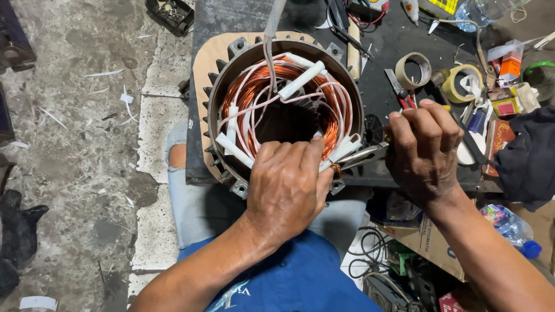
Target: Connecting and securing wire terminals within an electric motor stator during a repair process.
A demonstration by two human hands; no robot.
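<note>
A round metal motor stator (231, 69) with finned housing stands on a dark bench, filled with copper winding (254, 86) and white insulating sleeves (300, 78). My left hand (286, 188) rests on the stator's near rim, fingers curled over the copper coil and the white sleeves there. My right hand (422, 150) is at the stator's right side, closed around a thin metal tool (361, 155) whose flat end points into the winding by my left fingers.
Two tape rolls (413, 69), red-handled pliers (404, 95), small boxes and a dark cloth (529, 156) crowd the bench's right side. A cardboard box (428, 242) and a plastic bottle (511, 228) lie below right. Cracked concrete floor (87, 144) is on the left.
</note>
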